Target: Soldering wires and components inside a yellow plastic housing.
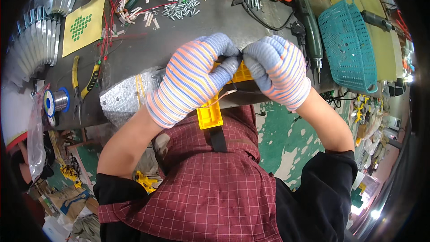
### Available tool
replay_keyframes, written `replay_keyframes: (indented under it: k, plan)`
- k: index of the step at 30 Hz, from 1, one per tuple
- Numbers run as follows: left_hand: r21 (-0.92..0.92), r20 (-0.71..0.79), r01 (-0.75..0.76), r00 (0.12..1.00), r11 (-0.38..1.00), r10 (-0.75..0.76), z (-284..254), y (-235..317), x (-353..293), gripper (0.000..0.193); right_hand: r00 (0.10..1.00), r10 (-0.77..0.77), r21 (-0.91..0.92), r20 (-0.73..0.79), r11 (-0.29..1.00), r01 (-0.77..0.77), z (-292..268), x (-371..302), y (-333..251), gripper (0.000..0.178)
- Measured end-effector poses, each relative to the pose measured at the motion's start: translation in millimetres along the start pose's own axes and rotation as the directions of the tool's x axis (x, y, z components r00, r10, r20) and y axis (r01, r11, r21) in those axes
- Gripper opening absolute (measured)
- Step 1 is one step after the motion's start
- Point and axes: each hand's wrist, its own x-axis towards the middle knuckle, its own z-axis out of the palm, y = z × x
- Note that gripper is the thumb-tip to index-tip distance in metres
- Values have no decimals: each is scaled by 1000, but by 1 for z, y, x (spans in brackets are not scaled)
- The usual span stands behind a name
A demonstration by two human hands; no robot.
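- Dead centre, a yellow plastic housing with a gridded face [242,74] sits at the near edge of the tabletop [139,56], partly covered by both hands.
- A yellow box-shaped end piece [209,115] juts out below, over the checked apron [210,188] — whether it joins the housing, I can't tell.
- Here's the left hand [190,80] in a striped glove, thumb and fingers drawn together over the housing; what they pinch is hidden.
- Opposite, the right hand [278,71], gloved to match, curls its fingers inward, tips nearly meeting the left's; I can't tell whether it pinches anything.
- Below the fingers hangs a thin wire with a pale joint [230,92]. My call: fine fingertip work, so steady both wrists, keep the joint unstrained and leave no wire under a yellow edge.
- Out left, a bubble-wrapped package [127,92], yellow-and-black-handled cutters [91,80] and a solder wire spool [57,102].
- Beyond the hands, loose screws [181,8]; off right, a dark green electric screwdriver [309,27] beside a teal mesh basket [347,47] — bit toward the worker.
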Motion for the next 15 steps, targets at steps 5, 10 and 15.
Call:
replay_keyframes:
  k: [5,10,15]
  plan:
    - [375,-73,-392,891,840,449,1,-10,-1,11,749,311,577,585,489,-654,-15,4,0,14]
    - [103,-62,-95,993,990,102,0,2,-2,12,858,508,407,78,769,-493,-10,-1,-13,12]
    - [101,-22,-97,995,990,100,-5,0,0,13,999,-42,-130,30,990,46,-3,-5,0,24]
